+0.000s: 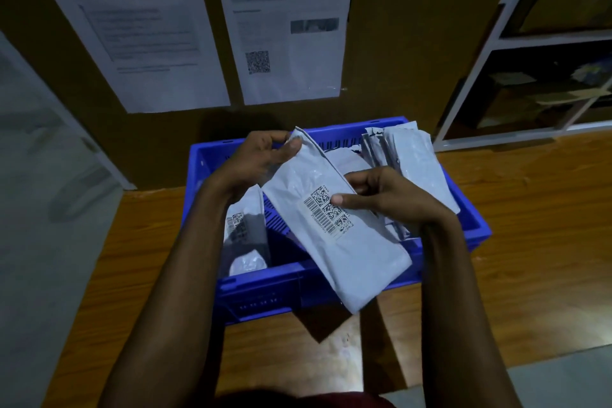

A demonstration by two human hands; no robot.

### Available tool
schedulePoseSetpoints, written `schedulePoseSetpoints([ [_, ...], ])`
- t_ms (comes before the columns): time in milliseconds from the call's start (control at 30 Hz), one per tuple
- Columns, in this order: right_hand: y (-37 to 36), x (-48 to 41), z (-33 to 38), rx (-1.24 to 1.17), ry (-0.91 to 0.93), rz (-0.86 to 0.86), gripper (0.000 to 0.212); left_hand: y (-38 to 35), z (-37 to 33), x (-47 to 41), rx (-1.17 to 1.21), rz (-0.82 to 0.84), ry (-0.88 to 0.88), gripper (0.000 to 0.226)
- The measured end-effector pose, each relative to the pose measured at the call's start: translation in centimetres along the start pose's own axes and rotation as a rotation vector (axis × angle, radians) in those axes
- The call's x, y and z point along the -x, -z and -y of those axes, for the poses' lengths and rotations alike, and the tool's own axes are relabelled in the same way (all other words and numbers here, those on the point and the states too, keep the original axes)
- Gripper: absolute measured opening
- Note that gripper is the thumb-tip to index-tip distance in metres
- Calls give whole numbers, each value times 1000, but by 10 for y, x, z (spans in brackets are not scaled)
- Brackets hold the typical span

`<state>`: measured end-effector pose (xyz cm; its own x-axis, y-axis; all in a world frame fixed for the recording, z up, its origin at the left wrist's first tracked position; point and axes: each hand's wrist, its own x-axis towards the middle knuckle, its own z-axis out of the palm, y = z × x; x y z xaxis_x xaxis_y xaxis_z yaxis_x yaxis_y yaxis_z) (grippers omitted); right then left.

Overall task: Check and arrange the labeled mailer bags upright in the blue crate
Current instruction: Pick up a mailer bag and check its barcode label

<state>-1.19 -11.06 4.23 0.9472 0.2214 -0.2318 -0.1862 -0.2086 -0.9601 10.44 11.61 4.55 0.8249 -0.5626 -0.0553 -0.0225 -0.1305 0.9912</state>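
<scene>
A person holds a grey mailer bag (334,252) tilted above a blue crate (255,285), its barcode label (328,215) facing up; the left hand (261,159) pinches the bag's far top corner between thumb and curled fingers; the right hand (384,195) grips its right edge, thumb pressed on the label's upper end; the bag's lower end hangs past the crate's near rim. Beyond the right hand, a row of mailer bags (414,159) stands on edge along the crate's right wall; under the left wrist, another labeled bag (245,232) leans in the near left corner. The crate sits on a wooden table (530,242); printed sheets (132,26) hang on the wall beyond both hands; a white shelving unit (530,40) stands off to the right of the right hand.
</scene>
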Motion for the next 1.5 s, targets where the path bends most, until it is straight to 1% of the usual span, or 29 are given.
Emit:
schedulePoseSetpoints([
  [67, -1, -1, -1, -5, 24, -49, 23, 4, 1, 2, -9, -113, -21, 15],
  [133, -1, -3, -2, -24, 76, -126, 17, 7, 4, 7, 44, -234, -29, 18],
  [167, -3, -5, -3, -65, 111, -174, 11, 8, 6, 9, 95, -255, -22, 23],
  [200, -5, -7, -2, -110, 142, -231, 9, 8, 8, 12, 143, -249, -14, 27],
  [233, -7, -10, -3, -140, 178, -286, 12, 7, 11, 15, 174, -228, -9, 29],
  [333, -12, -17, -1, -190, 231, -383, 23, 2, 18, 23, 171, -169, 1, 26],
  [467, -18, -25, 0, -233, 232, -387, 29, -2, 23, 26, 114, -213, -14, 31],
  [667, -21, -40, 11, -160, 245, -403, 17, 10, 22, 30, 129, -364, -31, 20],
  [733, -24, -53, 18, -97, 239, -417, 16, 21, 22, 34, 107, -409, -35, 23],
  [833, -32, -86, 19, -3, 167, -399, 11, 42, 33, 39, -25, -518, -10, 27],
  [900, -44, -109, 13, 70, 95, -375, 12, 54, 42, 43, -130, -632, 16, 31],
  [967, -63, -129, 2, 138, 9, -340, 9, 61, 47, 49, -180, -695, 36, 36],
  [1033, -85, -144, -8, 233, -77, -287, 3, 64, 48, 55, -183, -680, 59, 38],
  [1100, -103, -156, -18, 371, -141, -235, 13, 64, 47, 58, -187, -623, 90, 38],
  [1167, -118, -161, -24, 448, -193, -176, 22, 60, 48, 56, -178, -567, 137, 34],
  [1233, -124, -160, -29, 548, -237, -127, 23, 52, 53, 52, -137, -546, 218, 27],
  [1300, -123, -156, -32, 648, -247, -169, 27, 43, 57, 48, -90, -531, 312, 21],
  [1333, -121, -156, -32, 669, -245, -202, 29, 39, 59, 46, -66, -532, 356, 21],
  [1367, -119, -156, -33, 687, -239, -216, 27, 36, 61, 44, -46, -536, 396, 20],
  [1400, -117, -156, -33, 694, -247, -219, 20, 33, 62, 43, -28, -536, 424, 19],
  [1433, -116, -155, -34, 692, -257, -210, 15, 31, 63, 41, -18, -533, 446, 18],
  [1500, -115, -156, -38, 644, -300, -175, 17, 28, 64, 36, -22, -533, 501, 15],
])
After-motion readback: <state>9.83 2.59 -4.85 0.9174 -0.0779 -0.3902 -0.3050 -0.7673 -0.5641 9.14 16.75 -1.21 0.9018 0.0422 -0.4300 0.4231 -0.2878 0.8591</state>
